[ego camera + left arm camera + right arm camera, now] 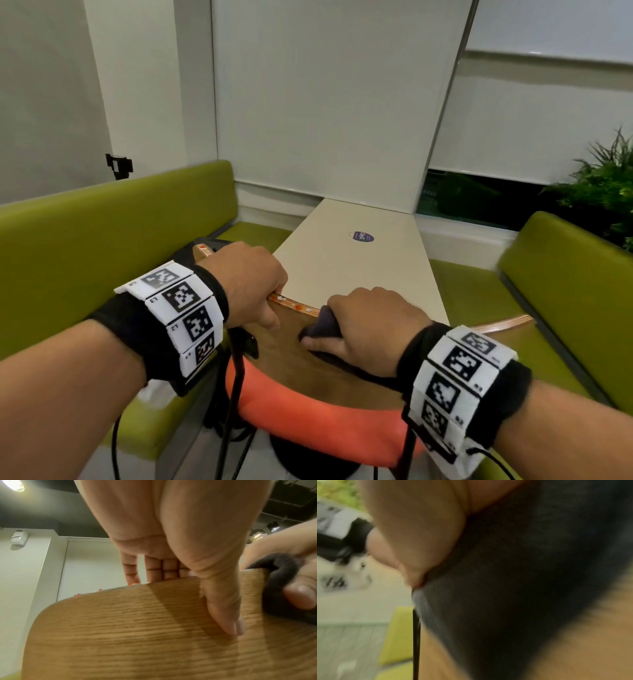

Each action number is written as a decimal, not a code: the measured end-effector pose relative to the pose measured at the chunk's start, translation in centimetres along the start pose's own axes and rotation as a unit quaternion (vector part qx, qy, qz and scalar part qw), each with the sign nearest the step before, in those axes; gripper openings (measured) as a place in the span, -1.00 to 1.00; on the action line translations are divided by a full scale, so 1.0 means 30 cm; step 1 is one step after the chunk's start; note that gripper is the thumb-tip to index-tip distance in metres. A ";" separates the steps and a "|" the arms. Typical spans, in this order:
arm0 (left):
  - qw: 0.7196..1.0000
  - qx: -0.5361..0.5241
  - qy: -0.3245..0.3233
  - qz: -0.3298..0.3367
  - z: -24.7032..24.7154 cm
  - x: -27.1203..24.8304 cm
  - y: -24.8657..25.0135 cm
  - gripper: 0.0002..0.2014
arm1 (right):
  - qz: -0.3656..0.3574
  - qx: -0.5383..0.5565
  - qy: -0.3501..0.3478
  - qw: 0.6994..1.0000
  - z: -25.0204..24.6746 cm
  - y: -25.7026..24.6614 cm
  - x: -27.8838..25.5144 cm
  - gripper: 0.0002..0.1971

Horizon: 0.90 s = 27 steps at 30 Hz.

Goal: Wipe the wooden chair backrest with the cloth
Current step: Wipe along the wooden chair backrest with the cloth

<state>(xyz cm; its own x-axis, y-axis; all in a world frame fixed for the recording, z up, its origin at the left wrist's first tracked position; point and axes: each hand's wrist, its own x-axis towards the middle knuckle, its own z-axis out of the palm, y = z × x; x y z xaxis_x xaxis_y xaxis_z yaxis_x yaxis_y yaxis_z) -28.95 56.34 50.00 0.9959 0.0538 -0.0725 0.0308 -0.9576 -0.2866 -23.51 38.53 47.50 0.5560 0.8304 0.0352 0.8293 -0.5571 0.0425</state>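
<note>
The wooden chair backrest (287, 356) curves across the lower middle of the head view, its top edge running between my two hands. My left hand (253, 287) grips that top edge on the left, thumb (223, 608) flat on the near wood face (128, 635), fingers (154, 566) over the far side. My right hand (366, 329) holds a dark grey cloth (320, 329) folded over the top edge, thumb (302, 596) pressing it on the near face. In the right wrist view the cloth (513, 581) fills most of the blurred picture, over the wood (582, 649).
The chair has an orange seat cushion (329, 421) and black metal legs (233, 404). A white table (356, 267) with a purple sticker (363, 236) stands just beyond. Green benches (102, 246) flank it left and right (575, 284). A plant (603, 192) is at far right.
</note>
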 end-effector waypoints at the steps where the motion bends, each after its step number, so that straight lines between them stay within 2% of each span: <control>1: 1.000 -0.002 0.000 -0.003 -0.005 -0.003 0.003 -0.59 | -0.006 -0.012 0.031 0.999 0.015 0.002 -0.017 -0.65; 4: 1.000 0.010 -0.016 -0.014 -0.018 -0.005 0.014 -0.59 | -0.058 0.005 0.082 0.995 0.050 0.041 -0.055 -0.75; 7: 0.999 0.022 -0.042 -0.023 -0.032 0.003 0.025 -0.59 | -0.096 0.097 0.056 0.989 0.008 0.090 -0.088 -0.75; 10: 0.998 0.018 -0.041 -0.035 -0.036 0.008 0.029 -0.61 | -0.096 0.116 0.027 0.988 -0.013 0.105 -0.116 -0.81; 14: 0.997 0.023 -0.059 -0.052 -0.044 0.009 0.038 -0.62 | -0.081 0.068 0.016 0.994 0.009 0.087 -0.084 -0.80; 17: 0.996 0.021 -0.056 -0.066 -0.054 0.006 0.050 -0.66 | -0.088 0.082 0.002 0.993 -0.011 0.028 -0.022 -0.92; 19: 0.996 0.020 -0.047 -0.074 -0.055 0.001 0.058 -0.70 | -0.103 0.095 0.030 0.990 -0.007 0.001 -0.005 -0.78; 22: 0.996 0.013 -0.043 -0.072 -0.053 -0.006 0.060 -0.68 | -0.105 0.127 0.071 0.984 0.006 0.025 -0.040 -0.67; 24: 0.997 0.023 -0.042 -0.064 -0.045 -0.005 0.052 -0.63 | -0.130 0.148 0.062 0.979 0.005 0.066 -0.076 -0.78; 26: 0.998 0.026 -0.034 -0.049 -0.029 -0.002 0.035 -0.58 | -0.131 0.153 0.051 0.978 -0.007 0.105 -0.102 -0.70; 27: 0.999 0.026 -0.026 -0.037 -0.017 -0.001 0.022 -0.54 | -0.117 0.152 0.048 0.980 -0.009 0.115 -0.109 -0.72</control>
<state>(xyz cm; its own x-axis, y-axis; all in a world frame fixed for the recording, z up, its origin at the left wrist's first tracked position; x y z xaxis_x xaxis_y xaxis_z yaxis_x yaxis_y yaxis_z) -28.93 55.56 50.29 0.9853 0.1398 -0.0983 0.0985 -0.9346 -0.3418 -22.47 33.90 47.81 0.3530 0.9229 0.1537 0.9198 -0.3122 -0.2377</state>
